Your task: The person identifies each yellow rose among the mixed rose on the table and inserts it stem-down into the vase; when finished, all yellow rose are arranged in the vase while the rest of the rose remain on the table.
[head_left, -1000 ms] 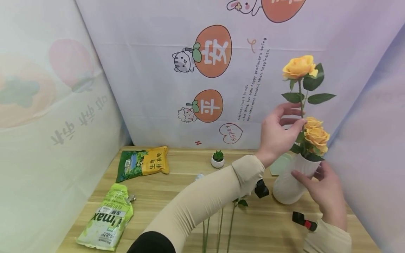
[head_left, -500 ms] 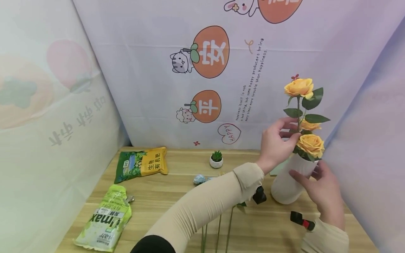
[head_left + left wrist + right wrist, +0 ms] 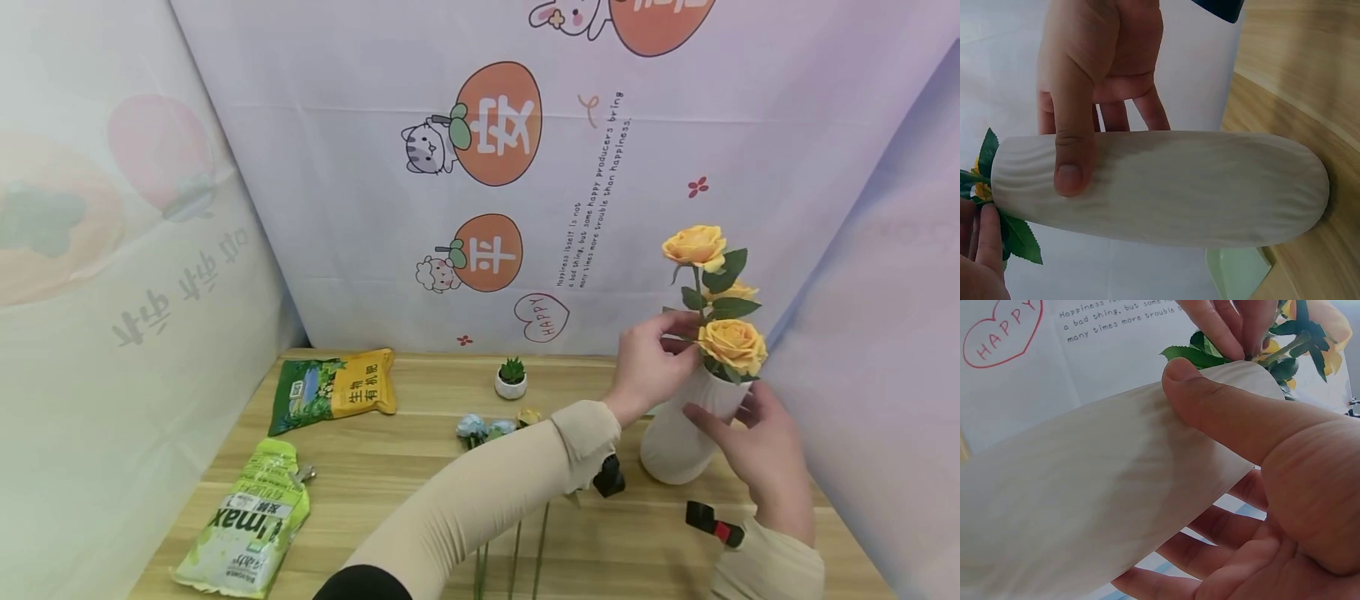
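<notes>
Rose stem (image 3: 697,293) — foot hidden in vase (image 3: 678,437)

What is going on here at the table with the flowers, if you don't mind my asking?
A person is arranging yellow roses in a white ribbed vase standing on the wooden table. The left hand pinches a rose stem at the vase's mouth, while the right hand holds the vase near its top. More flower stems lie on the table beside two bags.

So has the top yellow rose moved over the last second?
Yes. The top rose has dropped toward the white vase, its stem pinched by the left hand; the vase stays put.
</notes>
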The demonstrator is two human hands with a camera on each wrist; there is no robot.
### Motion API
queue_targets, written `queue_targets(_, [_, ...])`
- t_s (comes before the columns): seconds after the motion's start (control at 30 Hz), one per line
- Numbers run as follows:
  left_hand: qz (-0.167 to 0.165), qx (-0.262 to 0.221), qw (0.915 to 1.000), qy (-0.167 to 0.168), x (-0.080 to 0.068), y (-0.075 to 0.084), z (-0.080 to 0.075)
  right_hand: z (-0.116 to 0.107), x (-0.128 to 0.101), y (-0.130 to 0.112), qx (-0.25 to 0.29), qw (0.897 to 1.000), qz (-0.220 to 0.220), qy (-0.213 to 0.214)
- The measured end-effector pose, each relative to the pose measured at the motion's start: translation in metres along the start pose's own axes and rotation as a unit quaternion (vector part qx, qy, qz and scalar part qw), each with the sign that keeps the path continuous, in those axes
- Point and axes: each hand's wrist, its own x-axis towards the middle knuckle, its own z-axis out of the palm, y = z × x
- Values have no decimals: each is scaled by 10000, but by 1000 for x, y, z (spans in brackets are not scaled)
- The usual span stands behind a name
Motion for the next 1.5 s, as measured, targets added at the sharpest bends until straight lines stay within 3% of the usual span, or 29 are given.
queue_targets(0.4, [-488,-532,9973,134,1,-2,-13,-1,1,-2,106,9998,123,-101])
queue_targets(0.73, [-441,740,9959,-281,-6,-4,-8,0,0,-2,21,9999,127,-90])
queue_targets(0.87, [-355,977,9939,-356,-9,-6,-7,0,1,-2,12,9999,107,-92])
queue_targets(1.1, [-532,353,9974,-345,-13,-12,-11,1,1,-1,28,9999,101,-44])
queue_targets(1.27, [-453,144,9980,-426,-16,-20,-19,0,1,0,67,9998,156,-92])
queue_targets(1.4, [-409,30,9978,-527,-21,-29,-31,0,2,0,94,9997,186,-151])
queue_targets(1.5, [-561,-165,9961,-661,-27,-35,-46,-1,3,0,53,9995,242,-188])
